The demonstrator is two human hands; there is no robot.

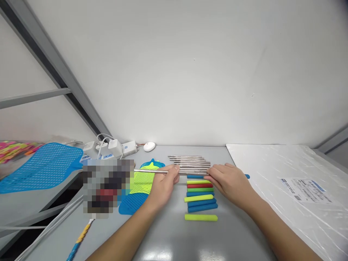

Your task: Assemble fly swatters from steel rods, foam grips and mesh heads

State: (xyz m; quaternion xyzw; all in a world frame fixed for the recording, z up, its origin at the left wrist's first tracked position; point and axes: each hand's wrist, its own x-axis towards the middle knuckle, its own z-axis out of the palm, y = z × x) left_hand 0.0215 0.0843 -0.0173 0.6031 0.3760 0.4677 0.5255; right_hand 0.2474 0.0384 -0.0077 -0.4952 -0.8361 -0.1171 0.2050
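Metal rod (152, 171) is level above the worktop (174, 235), left fingers (174, 170) clamped mid-length, right fingers (214, 172) closed around its right end; grip inside right fingers hidden. Blue tip (247, 176) pokes out just past the right hand. White wall (190, 72) beyond both sets of fingers, meets worktop's back edge. Worktop grey, glossy. Wrapped white panel (320, 224) fills the right side, its left edge just beyond right fingers. Grey metal frame (62, 65) rises left of left fingers. Blue mesh swatter head (54, 166) further left, reaching past worktop's left edge. Lime-and-blue mesh heads (140, 183) just left of left fingers; blurred patch beside them, contents unreadable. Chargers (115, 148) further back left. Coloured sticks (201, 198) in a column, nearer the body, between hands. Spare rods (187, 158) just beyond fingers. White puck (149, 146) back left, near wall. Widest room to move: grey surface between forearms, nearer the body than sticks.
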